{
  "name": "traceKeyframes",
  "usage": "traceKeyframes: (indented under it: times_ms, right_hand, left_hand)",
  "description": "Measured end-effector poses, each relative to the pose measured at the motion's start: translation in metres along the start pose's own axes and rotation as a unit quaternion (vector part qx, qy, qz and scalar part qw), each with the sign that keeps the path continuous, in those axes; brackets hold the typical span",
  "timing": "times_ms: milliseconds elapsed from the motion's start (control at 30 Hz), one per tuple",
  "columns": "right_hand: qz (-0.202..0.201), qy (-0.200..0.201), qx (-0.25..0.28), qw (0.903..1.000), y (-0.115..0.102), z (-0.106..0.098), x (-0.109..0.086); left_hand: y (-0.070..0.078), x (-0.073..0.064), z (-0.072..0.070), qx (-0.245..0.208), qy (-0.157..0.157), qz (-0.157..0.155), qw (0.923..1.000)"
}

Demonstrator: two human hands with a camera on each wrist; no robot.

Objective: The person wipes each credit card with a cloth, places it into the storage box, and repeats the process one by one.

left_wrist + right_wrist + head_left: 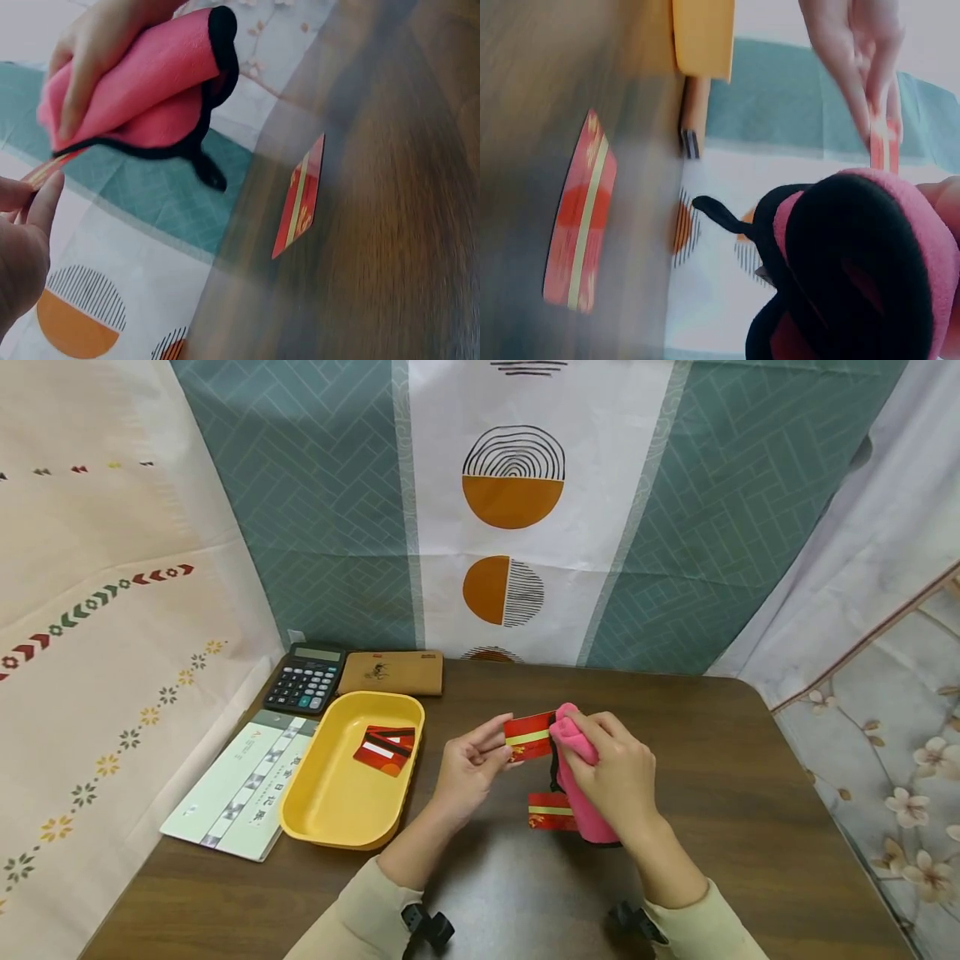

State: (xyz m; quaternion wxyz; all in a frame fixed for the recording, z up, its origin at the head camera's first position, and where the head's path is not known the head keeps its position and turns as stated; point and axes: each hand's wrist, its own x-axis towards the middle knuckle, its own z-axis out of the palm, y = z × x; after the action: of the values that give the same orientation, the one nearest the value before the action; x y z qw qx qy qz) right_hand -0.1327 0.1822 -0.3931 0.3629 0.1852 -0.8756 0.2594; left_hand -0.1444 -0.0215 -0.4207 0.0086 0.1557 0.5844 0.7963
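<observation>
My left hand (467,766) pinches the left end of a red card with a pale yellow stripe (528,737), held above the table. In my right hand (617,770) is a folded pink cloth with black edging (588,802), its fingers curled round it. The cloth's upper end meets the right part of the card and hides it. A small black loop (208,171) hangs from the cloth's edge in the left wrist view. Below the hands, a second red striped card (551,812) lies flat on the table, partly overlapped by the cloth in the head view.
To the left stands a yellow tray (337,835) with red cards (384,764) lying in it. Beside it are a pale green book (240,793), a black calculator (303,679) and a brown notebook (405,673). Patterned curtains (337,527) border the wooden table (720,760).
</observation>
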Motion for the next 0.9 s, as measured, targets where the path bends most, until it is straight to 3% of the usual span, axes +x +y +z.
traceKeyframes:
  times_ms: [200,367,500,767,900]
  right_hand:
    - [-0.061,-0.022,0.022,0.9976,-0.012,0.007,-0.008]
    - [-0.032,-0.006,0.008,0.9994,0.004,0.002,-0.005]
    - [-0.009,0.012,0.001,0.9999,0.005,-0.001,0.004]
    - [-0.081,-0.029,0.004,0.9963,-0.017,0.008,-0.006]
    - [-0.069,-0.031,0.001,0.9971,-0.01,0.006,-0.014]
  left_hand:
    - [0.0,0.002,0.0,0.01,-0.007,0.014,0.9998]
    - [0.006,0.002,-0.005,0.003,0.004,0.007,1.0]
    - [0.006,0.003,-0.004,0.008,-0.012,0.01,0.9999]
    - [0.003,0.004,-0.004,0.027,-0.033,0.025,0.9988]
    - [0.006,0.004,-0.008,0.032,-0.027,0.017,0.999]
